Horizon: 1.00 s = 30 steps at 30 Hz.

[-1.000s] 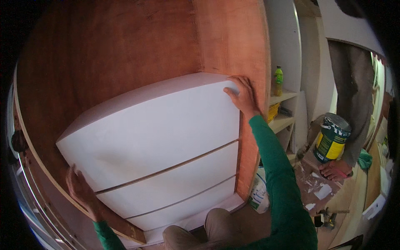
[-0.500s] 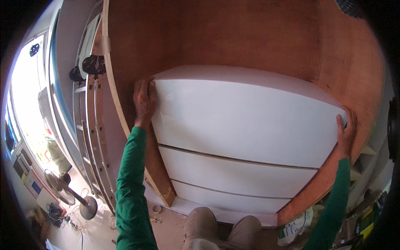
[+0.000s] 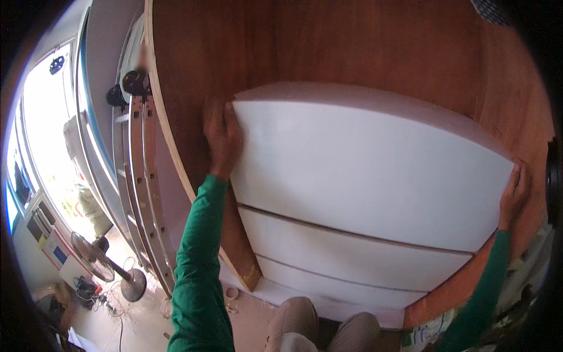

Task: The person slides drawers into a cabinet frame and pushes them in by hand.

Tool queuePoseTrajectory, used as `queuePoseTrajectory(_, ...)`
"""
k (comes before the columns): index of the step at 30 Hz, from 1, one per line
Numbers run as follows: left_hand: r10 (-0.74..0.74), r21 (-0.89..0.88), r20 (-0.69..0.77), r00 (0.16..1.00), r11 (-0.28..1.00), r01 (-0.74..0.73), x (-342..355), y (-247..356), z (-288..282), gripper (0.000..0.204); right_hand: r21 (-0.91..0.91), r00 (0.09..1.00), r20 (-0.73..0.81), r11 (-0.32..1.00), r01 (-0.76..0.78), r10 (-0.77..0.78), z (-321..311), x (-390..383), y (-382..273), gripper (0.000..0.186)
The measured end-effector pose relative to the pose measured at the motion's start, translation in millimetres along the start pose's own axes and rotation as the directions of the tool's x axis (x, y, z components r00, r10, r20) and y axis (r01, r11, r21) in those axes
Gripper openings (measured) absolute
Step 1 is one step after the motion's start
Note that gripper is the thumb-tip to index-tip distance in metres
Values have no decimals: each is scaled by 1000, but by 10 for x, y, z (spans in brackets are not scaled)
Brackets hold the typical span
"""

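A white chest of drawers (image 3: pixel 369 170) with three stacked fronts sits inside a brown wooden cabinet frame (image 3: pixel 352 41). Its pinkish-white top (image 3: pixel 352 97) shows behind the upper front edge. My left hand (image 3: pixel 224 141) is closed around the upper left corner of the top front, with its fingers partly in shadow. At the upper right corner, my right hand (image 3: pixel 514 193) grips the side edge, fingertips upward. Both arms, in green sleeves, reach forward and wide apart. Dark gaps run between the fronts.
A ladder (image 3: pixel 138 176) leans left of the cabinet's side panel. A standing fan (image 3: pixel 132 281) and cables are on the floor at far left, near a bright doorway (image 3: pixel 53 141). A tape roll (image 3: pixel 233 292) lies by the cabinet foot. My knees (image 3: pixel 296 320) are close below the drawers.
The whole view has shifted, so the cabinet and drawers appear farther right. Both hands stay at the upper corners; the right hand's fingers now sit flatter along the edge.
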<state>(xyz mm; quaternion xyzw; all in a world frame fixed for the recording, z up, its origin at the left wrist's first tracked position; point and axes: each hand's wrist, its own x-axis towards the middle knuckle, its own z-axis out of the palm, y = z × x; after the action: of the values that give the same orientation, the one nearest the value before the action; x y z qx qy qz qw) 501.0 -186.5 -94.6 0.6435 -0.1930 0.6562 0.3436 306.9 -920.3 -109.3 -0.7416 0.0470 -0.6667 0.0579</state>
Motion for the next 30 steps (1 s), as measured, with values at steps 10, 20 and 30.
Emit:
queuePoseTrajectory(10,197,74,-34,980,978,-194,-70,-276,-3,21,-1,996,-88,1000,-28,28,178,-96,-227,46)
queuePoseTrajectory(20,176,226,-1,984,959,-171,-103,-565,-31,37,-97,999,-51,995,4,-9,132,-28,-382,47)
queuePoseTrajectory(30,84,48,-54,995,996,-81,-825,23,-376,43,-149,947,-158,955,256,-279,-287,-538,-957,58)
